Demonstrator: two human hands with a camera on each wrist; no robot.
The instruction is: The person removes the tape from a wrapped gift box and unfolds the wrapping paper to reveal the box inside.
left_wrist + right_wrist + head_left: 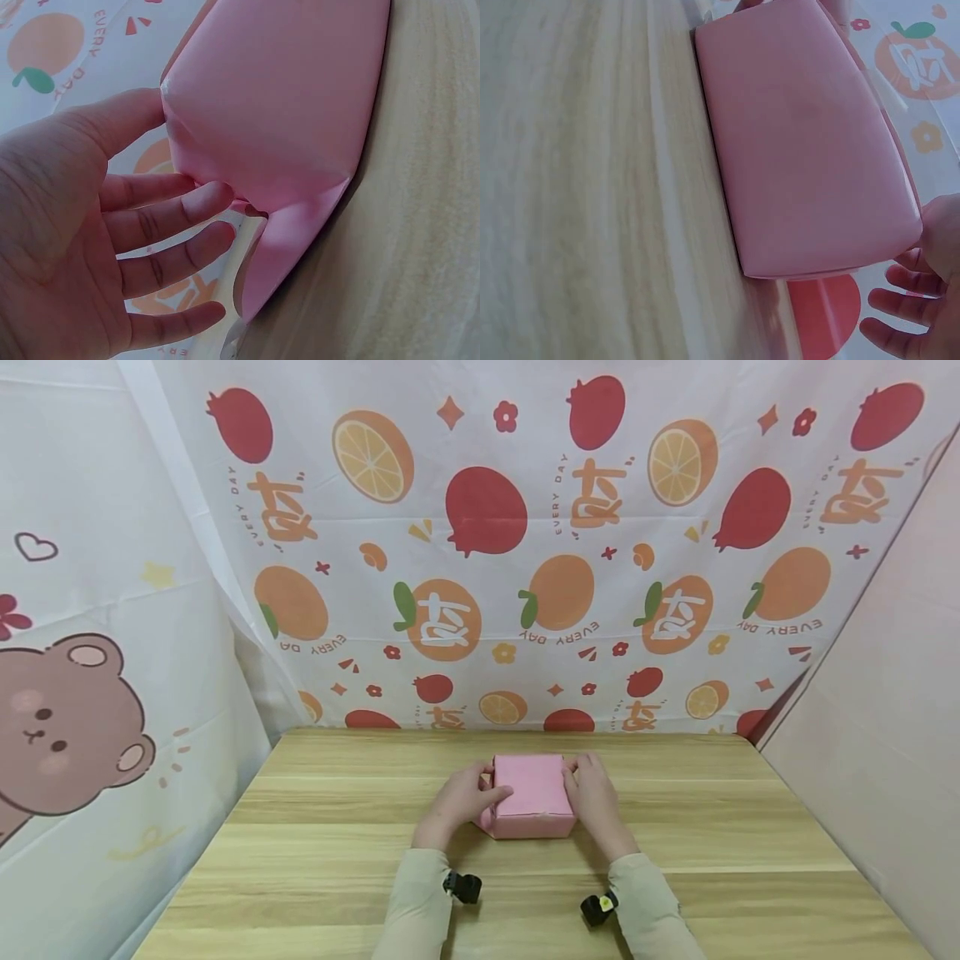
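Observation:
A small pink paper box point(531, 785) lies on the wooden table with a hand at each end. My left hand point(467, 797) pinches its left end, with the thumb lying over the top edge. In the left wrist view that hand's index fingertip goes in at the folded side, while the other fingers point(180, 262) spread loosely below. A loose pink flap point(277, 259) sticks out from the lower corner there. My right hand point(595, 793) touches the right end with relaxed fingers. In the right wrist view the box's long smooth face point(810, 142) partly hides the right thumb.
The light wooden table point(337, 860) extends around the box. A white cloth printed with fruit point(487, 510) hangs behind the table's far edge. More hanging cloth stands at the left point(67, 568) and right point(885, 693). Both sleeves carry a small black wrist camera point(462, 887).

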